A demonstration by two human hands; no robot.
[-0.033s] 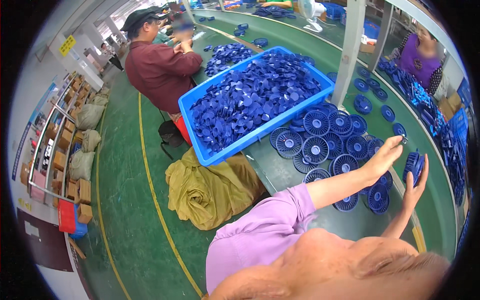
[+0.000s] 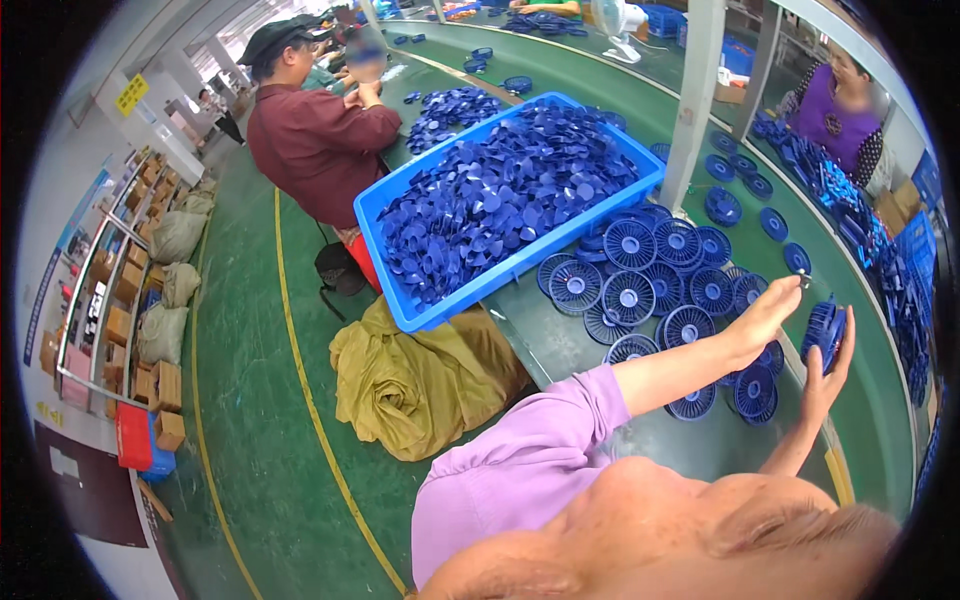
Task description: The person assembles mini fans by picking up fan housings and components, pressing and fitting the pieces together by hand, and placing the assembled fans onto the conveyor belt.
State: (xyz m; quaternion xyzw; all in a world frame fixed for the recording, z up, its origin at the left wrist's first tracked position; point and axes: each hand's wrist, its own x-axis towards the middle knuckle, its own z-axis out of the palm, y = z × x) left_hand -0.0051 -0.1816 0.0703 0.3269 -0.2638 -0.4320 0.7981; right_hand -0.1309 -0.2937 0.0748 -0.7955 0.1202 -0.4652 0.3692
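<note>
My left hand (image 2: 768, 318) is closed in a pinch, with a small shiny metal piece (image 2: 804, 280) at its fingertips; its exact kind is too small to tell. Just to the right, my right hand (image 2: 832, 372) grips a dark blue round fan grille (image 2: 822, 328), held upright and seen nearly edge-on. The two hands are apart. Below and left of them lies a spread of similar blue grilles (image 2: 629, 298) on the table (image 2: 540, 335), some overlapping. My left forearm hides part of that pile.
A light blue crate (image 2: 520, 270) full of small blue plastic pieces stands beside the pile. More grilles lie on the green belt (image 2: 868, 345) beyond a white post (image 2: 692, 120). A co-worker (image 2: 315, 150) works at the left; another person (image 2: 840, 115) sits across. Olive cloth (image 2: 410, 385) bulges below the crate.
The grille in my right hand has tilted and shifted very slightly. My left hand stays in nearly the same place, still pinching the metal piece.
</note>
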